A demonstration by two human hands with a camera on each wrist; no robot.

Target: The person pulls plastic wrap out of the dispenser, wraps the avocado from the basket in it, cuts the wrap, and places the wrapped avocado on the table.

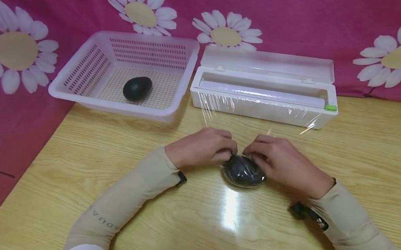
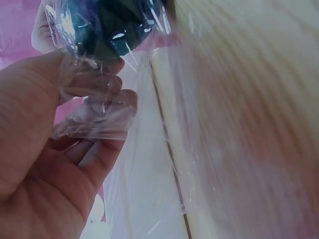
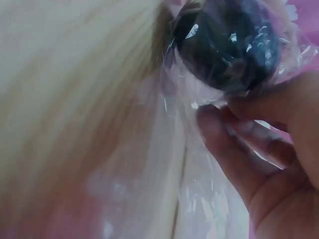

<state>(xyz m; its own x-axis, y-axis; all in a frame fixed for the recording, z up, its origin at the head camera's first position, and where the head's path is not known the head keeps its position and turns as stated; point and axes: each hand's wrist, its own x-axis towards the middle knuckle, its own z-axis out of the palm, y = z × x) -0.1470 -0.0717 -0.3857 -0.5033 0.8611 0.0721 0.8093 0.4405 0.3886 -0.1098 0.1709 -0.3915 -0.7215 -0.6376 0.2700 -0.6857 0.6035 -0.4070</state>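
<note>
A dark avocado (image 1: 243,171) lies on the table, wrapped in shiny cling film. Behind it, my left hand (image 1: 207,147) pinches film at its far left edge; the left wrist view shows clear film (image 2: 102,117) between the thumb and curled fingers. My right hand (image 1: 281,162) is at the avocado's far right side, thumb and fingertips pinching film close against it, as the right wrist view shows under the dark fruit (image 3: 227,47). Film stretches from there to a white dispenser box (image 1: 260,110), whose lid stands up and whose roll (image 1: 262,94) shows inside.
A pale pink perforated basket (image 1: 114,106) at the back left contains another dark avocado (image 1: 137,88). A green slider (image 1: 330,107) sits at the box's right end. Pink flowered cloth (image 1: 288,20) hangs behind the wooden table (image 1: 193,230).
</note>
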